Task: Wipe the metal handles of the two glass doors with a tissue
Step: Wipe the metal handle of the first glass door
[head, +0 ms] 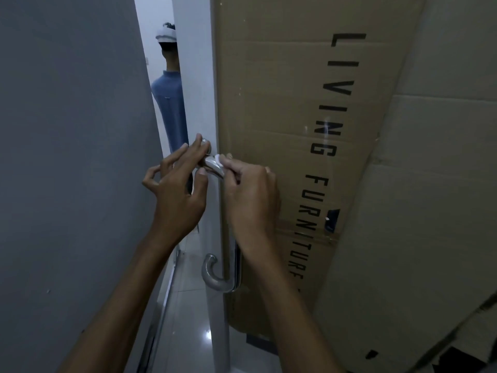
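R hand (251,200) grip pinches tissue (218,159) on handle (222,211) top bend, 12 o'clock end. L hand (177,189) pinches the bar beside it. Best: wrap tissue round tube, drag twd 6 o'clock, keep L steadying door.

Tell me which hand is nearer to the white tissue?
Right. The right hand pinches the tissue against the metal handle; the left hand grips the handle's top end beside it.

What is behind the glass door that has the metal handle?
Flattened cardboard printed LIVING FURNITURE covers the space behind the glass door with the metal handle; whatever lies beyond the cardboard is hidden.
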{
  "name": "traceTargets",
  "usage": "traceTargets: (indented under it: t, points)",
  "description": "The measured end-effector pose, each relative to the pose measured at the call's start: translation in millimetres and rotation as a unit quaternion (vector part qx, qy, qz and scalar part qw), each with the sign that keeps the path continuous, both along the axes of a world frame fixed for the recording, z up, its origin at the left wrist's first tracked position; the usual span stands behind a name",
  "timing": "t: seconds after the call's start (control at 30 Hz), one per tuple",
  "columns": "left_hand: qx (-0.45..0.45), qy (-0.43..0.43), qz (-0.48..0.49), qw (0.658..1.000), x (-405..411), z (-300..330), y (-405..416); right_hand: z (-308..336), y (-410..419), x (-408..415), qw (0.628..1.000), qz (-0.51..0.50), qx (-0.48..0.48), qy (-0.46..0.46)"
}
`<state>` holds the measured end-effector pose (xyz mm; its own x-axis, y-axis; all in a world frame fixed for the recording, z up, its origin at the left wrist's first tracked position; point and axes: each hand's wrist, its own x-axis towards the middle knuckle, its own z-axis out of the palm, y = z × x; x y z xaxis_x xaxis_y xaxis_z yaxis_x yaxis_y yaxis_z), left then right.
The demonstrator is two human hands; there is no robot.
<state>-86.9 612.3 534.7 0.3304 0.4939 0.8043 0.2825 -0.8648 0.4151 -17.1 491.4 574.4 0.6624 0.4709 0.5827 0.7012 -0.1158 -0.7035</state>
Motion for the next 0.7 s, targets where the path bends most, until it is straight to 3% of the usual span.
traceTargets:
  t: [0.2, 0.33, 0.5, 0.7]
  points:
    - [-0.029, 0.005, -0.005, 1.000, -0.3, 1.8, 2.5, 16.7, 14.8, -14.9, 0.975, -0.084, 0.037, -0.204]
    - [-0.103, -0.008, 0.012, 0.995, -7.8, -2.7, 6.3, 15.6, 21.3, 4.1, 0.976, -0.044, -0.026, -0.214]
    - [-0.101, -0.010, 0.023, 0.995, -14.1, -7.6, -1.6, 27.4, 33.7, 9.9, 0.968, 0.019, -0.088, -0.235]
    - [-0.058, 0.010, 0.020, 0.998, -27.1, -10.0, -15.7, -12.3, 8.8, 14.0, 0.977, -0.011, 0.034, -0.210]
